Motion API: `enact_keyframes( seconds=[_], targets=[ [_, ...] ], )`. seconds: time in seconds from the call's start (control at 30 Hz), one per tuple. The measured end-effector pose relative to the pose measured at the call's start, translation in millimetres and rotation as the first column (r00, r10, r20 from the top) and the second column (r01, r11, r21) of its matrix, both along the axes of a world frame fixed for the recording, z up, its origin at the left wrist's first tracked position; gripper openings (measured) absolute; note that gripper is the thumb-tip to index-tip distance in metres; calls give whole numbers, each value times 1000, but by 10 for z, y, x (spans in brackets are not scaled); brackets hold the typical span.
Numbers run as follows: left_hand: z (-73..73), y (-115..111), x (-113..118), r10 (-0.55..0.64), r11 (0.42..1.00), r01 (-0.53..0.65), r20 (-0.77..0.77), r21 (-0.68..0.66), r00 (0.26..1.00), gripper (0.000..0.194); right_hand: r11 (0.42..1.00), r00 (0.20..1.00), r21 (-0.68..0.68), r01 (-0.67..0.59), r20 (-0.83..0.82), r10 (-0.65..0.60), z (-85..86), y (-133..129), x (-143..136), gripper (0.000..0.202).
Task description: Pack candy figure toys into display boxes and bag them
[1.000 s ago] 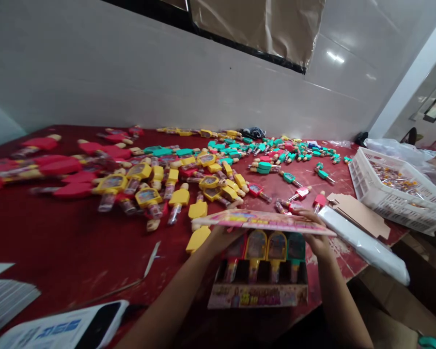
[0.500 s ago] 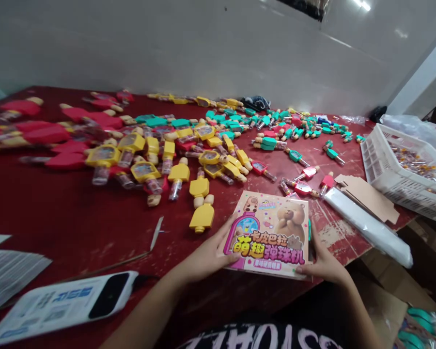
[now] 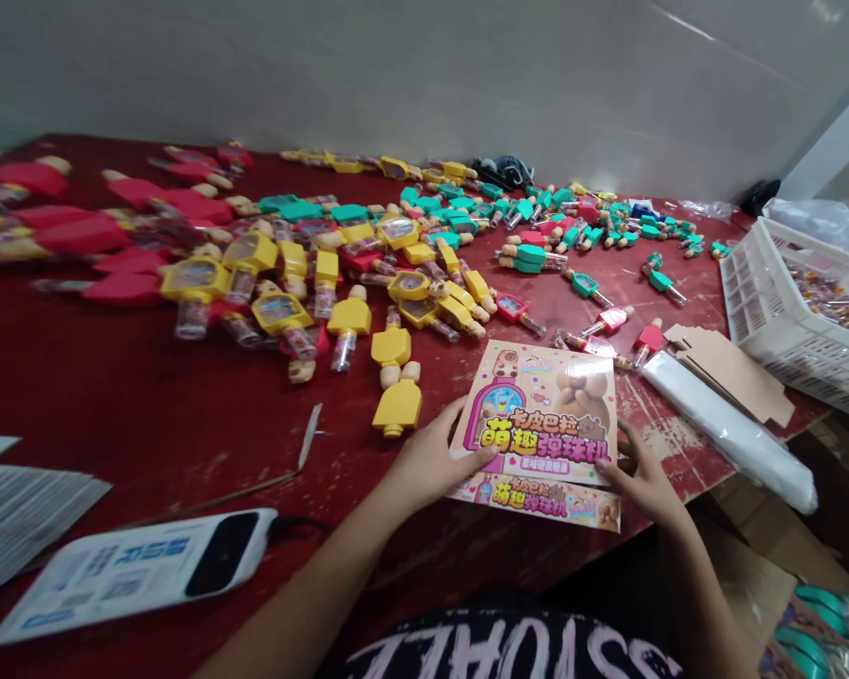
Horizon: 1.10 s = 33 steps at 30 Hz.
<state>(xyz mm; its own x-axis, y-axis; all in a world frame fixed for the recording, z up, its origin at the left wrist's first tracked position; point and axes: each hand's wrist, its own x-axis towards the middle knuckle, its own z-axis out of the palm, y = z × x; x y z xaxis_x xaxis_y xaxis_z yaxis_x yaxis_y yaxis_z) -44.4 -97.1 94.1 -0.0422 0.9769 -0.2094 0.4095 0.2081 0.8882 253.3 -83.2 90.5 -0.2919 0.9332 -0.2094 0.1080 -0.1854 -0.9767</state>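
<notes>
Cardboard box [image 3: 541, 436] between left hand [image 3: 439, 459] and right hand [image 3: 645, 483]

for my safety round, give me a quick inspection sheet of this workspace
Surface: red table, worn patches towards the right
Job's things: printed box, lid down, contents hidden; red toys, yellow toys and green toys scattered beyond it
Clutter: paper stack, plastic pack beside cardboard sheets
Grips: left grip and right grip hold opposite sides of the printed box
Cables: dark cord seems to leave the white device
Surroundings: pale wall behind, white crate at right
</notes>
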Motion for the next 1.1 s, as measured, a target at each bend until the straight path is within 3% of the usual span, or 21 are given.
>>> enact_keyframes(
  seconds=[0.2,0.4,0.5,0.8,0.9,1.1],
  targets=[
    [81,91,4,15,1000,-17,-190,-7,982,79,999,999,9,36,23,-36,-33,2,9,78],
    [-65,206,28,29,992,-18,-84,127,996,80,995,997,62,75,-3,-75,-103,-3,-65,88],
    [-74,300,-48,-37,995,47,-104,88,994,84,995,999,85,52,-15,-51,-115,-11,-101,91],
    [219,571,-161,-29,996,57,-360,68,933,65,987,996,138,80,20,-83,-125,16,-213,96],
    [197,599,-160,-26,994,57,-295,95,955,61,979,993,171,108,28,-114,-179,22,-250,95],
    [-118,449,-55,-24,989,18,38,144,999,68,979,987,122,161,3,-162,-208,11,-248,95]
  ],
)
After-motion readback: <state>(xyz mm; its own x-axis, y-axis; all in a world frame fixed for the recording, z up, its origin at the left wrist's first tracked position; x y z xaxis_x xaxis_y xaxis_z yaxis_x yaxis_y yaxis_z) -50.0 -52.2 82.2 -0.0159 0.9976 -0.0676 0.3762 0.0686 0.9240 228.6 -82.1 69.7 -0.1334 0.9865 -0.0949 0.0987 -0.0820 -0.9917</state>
